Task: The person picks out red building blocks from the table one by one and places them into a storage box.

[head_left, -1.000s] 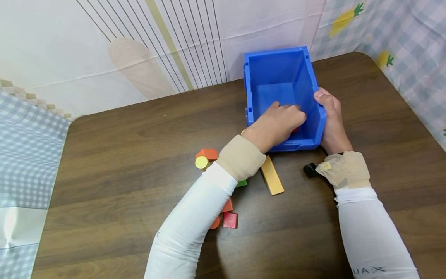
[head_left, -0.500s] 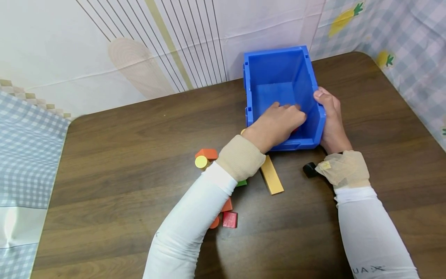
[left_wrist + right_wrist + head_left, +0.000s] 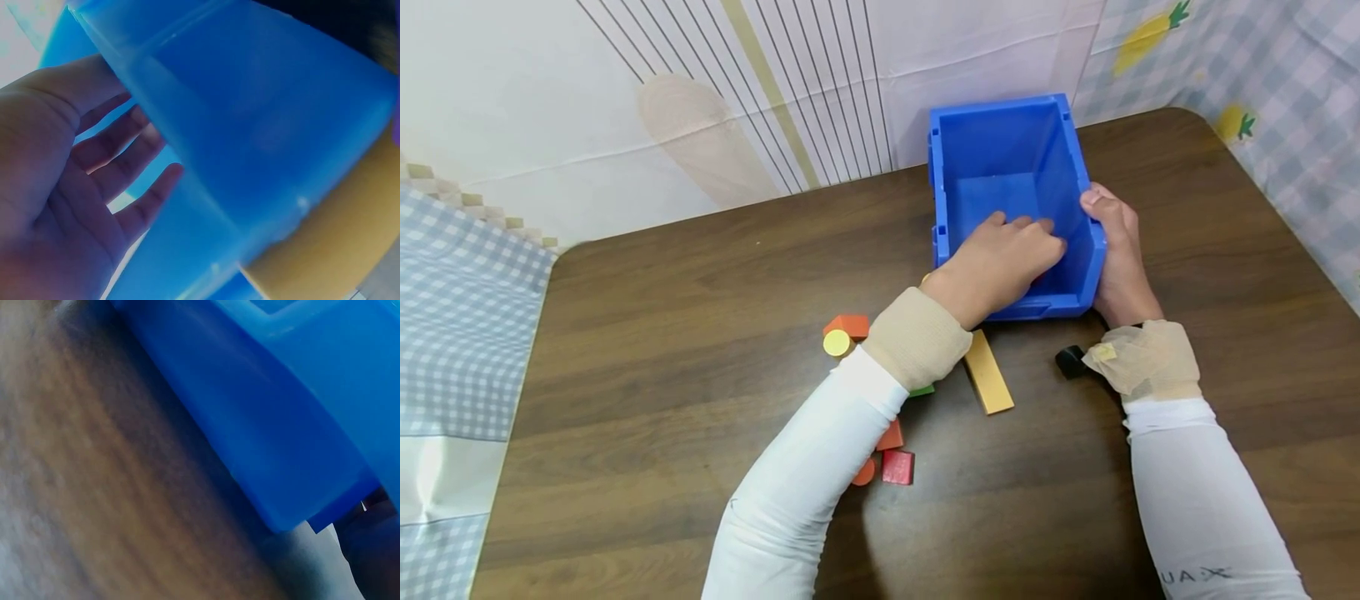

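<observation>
Yellow cylinder (image 3: pixel 837 342) & orange block (image 3: pixel 850 326) lie L of blue bin (image 3: pixel 992 137), which stands on table (image 3: pixel 662 375). Red block (image 3: pixel 898 467) well in front of bin; tan block (image 3: pixel 988 375) just in front. L hand (image 3: pixel 1002 265) reaches in bin, fingers parted, loosely bent, nothing seen in them. R hand (image 3: pixel 1118 254) grips bin's R wall, thumb over rim; other fingers hidden, can't tell spread.

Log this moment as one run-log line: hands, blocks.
left hand: in blue bin, fingers loosely extended | right hand: grips bin's right wall | red block, long yellow block: on table
</observation>
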Tool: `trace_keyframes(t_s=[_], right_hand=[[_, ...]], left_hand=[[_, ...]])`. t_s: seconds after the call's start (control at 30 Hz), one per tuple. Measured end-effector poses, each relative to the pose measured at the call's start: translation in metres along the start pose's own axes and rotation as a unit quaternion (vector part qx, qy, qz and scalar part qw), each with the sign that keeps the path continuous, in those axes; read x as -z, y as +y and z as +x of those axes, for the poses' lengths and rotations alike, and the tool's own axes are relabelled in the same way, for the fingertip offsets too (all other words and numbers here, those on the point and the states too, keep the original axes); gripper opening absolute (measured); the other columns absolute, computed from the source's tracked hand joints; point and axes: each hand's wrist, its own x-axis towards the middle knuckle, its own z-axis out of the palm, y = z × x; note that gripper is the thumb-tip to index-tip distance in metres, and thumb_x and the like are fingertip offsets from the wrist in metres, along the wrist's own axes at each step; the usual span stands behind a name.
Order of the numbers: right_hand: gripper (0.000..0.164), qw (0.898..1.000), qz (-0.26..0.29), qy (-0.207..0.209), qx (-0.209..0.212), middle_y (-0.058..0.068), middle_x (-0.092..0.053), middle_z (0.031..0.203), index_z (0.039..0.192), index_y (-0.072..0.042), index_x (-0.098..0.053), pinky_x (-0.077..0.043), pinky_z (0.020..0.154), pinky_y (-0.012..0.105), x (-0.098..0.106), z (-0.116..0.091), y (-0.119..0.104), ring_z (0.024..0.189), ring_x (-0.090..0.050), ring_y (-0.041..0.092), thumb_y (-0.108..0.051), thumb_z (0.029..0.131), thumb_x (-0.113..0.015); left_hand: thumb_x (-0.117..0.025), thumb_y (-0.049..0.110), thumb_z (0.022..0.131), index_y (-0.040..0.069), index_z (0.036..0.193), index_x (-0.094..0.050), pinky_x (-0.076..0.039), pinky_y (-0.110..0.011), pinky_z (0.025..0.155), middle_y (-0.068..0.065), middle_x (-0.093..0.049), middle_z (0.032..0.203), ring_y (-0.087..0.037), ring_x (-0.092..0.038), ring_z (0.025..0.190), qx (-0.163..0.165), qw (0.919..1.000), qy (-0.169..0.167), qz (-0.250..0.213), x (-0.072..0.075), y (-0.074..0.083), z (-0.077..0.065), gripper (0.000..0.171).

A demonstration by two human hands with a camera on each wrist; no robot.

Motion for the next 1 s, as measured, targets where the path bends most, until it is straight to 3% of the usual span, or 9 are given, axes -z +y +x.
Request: trace_keyframes(t_s=[0.33,0.73,1.0], right_hand=[[0.047,1.000,0.018,0.001,0.005,0.014,-0.053,0.134,0.124,-0.004,-0.058,-0.035,0.105,0.043,-0.005,0.002,0.004,0.121,-0.048,0.029,-0.036,0.090,-0.056],[0.052,1.000,0.021,-0.001,-0.007,0.012,-0.050,0.140,0.135,-0.010,-0.055,-0.034,0.108,0.045,-0.005,0.002,0.001,0.126,-0.046,0.028,-0.036,0.089,-0.056],[0.050,0.999,0.039,0.012,0.001,0.013,-0.053,0.136,0.132,-0.008,-0.058,-0.043,0.095,0.033,-0.002,0.003,0.002,0.121,-0.049,0.026,-0.032,0.088,-0.057]], left_hand=[[-0.042,0.030,0.103,0.025,0.135,-0.058,-0.045,-0.034,0.094,0.001,-0.060,0.130,-0.015,-0.058,0.114,0.000,0.9992,0.026,0.030,0.000,-0.003,-0.008,0.036],[-0.031,0.029,0.103,0.024,0.139,-0.055,-0.045,-0.032,0.093,0.001,-0.059,0.130,-0.014,-0.059,0.111,-0.014,0.9985,0.048,0.021,0.009,-0.002,-0.015,0.043],[-0.027,0.030,0.103,0.026,0.142,-0.052,-0.043,-0.032,0.097,0.002,-0.057,0.135,-0.014,-0.056,0.117,-0.022,0.9978,0.056,0.028,0.018,-0.002,-0.021,0.047]])
